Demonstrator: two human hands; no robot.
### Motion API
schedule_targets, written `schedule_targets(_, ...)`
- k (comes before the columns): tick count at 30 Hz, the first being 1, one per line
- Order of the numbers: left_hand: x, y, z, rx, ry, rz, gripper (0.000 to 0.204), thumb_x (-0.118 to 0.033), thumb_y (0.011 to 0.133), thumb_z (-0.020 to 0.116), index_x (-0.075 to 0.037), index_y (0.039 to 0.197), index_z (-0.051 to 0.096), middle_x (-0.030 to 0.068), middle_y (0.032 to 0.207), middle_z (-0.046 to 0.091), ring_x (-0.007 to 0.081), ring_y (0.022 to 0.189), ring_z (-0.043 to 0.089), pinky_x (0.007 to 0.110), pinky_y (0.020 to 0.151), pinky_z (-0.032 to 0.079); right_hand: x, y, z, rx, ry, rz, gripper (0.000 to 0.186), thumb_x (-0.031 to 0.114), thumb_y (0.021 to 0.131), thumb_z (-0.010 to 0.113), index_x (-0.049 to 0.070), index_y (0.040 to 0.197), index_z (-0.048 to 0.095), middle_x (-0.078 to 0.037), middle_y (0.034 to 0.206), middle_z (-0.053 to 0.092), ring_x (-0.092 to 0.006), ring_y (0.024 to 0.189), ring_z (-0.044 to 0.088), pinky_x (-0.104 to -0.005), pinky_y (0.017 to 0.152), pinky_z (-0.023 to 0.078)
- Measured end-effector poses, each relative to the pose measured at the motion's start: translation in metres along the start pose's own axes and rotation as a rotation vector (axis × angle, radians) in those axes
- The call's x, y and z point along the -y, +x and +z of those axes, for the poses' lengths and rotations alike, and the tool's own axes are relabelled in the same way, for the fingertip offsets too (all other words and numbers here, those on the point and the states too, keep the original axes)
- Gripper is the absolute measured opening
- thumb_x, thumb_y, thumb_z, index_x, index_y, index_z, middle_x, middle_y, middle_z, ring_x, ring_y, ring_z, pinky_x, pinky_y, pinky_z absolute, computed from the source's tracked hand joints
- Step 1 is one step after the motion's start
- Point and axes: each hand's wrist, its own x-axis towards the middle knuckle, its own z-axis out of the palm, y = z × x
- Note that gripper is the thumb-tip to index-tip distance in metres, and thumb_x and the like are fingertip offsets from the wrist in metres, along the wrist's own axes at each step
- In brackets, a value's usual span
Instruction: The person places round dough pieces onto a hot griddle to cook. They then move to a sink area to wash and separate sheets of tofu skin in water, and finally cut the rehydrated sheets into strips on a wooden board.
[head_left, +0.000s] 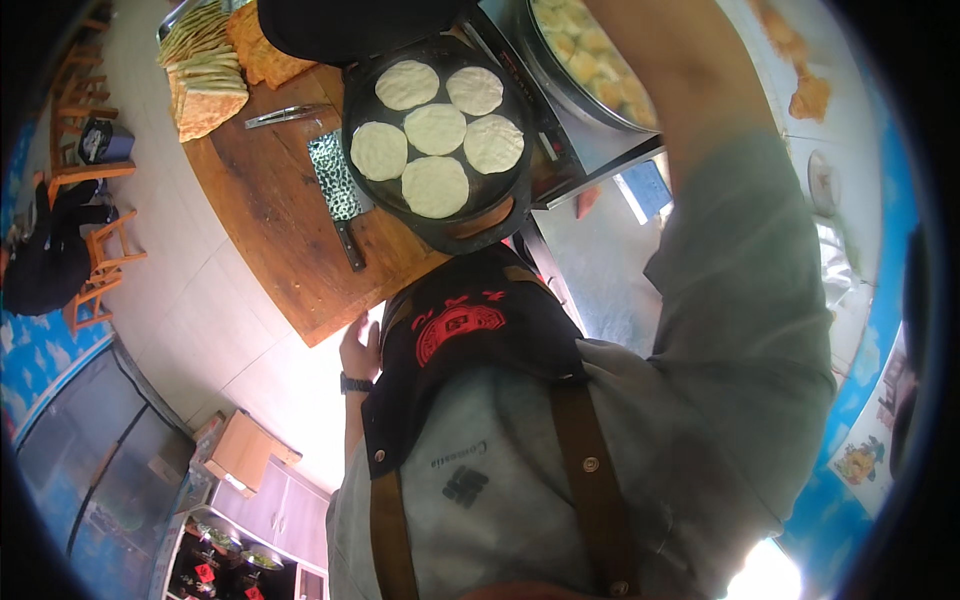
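My left hand (pixel 360 350), with a dark watch at the wrist, hangs beside my black apron (pixel 470 300), near the corner of a wooden table (pixel 270 210). Its visible fingers are loosely stretched, and nothing shows in them. My right arm (pixel 690 90) reaches forward past the top edge, so the right hand is out of sight. In front of me, several pale round flatbreads (pixel 435 130) lie apart on a black round griddle (pixel 440 232), whose dark lid (pixel 350 25) stands raised behind. A cleaver (pixel 342 195) with a patterned blade lies left of the griddle.
Metal tongs (pixel 285 116), stacked flatbread wedges (pixel 205 95) and orange-brown flatbread (pixel 265 50) lie on the table's far left. Right of the griddle is a large round pan (pixel 545 70) of golden pieces. Wooden stools (pixel 105 250) and a seated person are at left.
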Motion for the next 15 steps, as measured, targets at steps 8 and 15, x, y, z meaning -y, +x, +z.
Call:
schedule_targets(8,0.042,-0.069,0.028,0.239,-0.619,-0.220,0.047,-0.030,0.103,0.049,0.004,0.135,0.054,0.0142,0.135,0.058,0.0202,0.129,0.051,0.031,0.111,0.035,0.125,-0.327,0.078,0.528,0.330,-0.070,0.037,0.032,0.071,0.079,0.007,0.096,0.067,-0.015,0.092,0.067,-0.0336,0.090,0.066,-0.0453,0.080,0.052)
schedule_targets(15,0.073,-0.127,-0.032,0.265,-0.444,-0.301,0.044,-0.017,0.098,0.048,0.001,0.138,0.052,0.0129,0.138,0.056,0.0215,0.130,0.049,0.029,0.112,0.033,0.209,-0.433,0.198,0.442,0.421,0.257,0.023,0.018,0.077,0.074,0.006,0.095,0.067,-0.014,0.096,0.069,-0.0319,0.089,0.067,-0.0429,0.075,0.053)
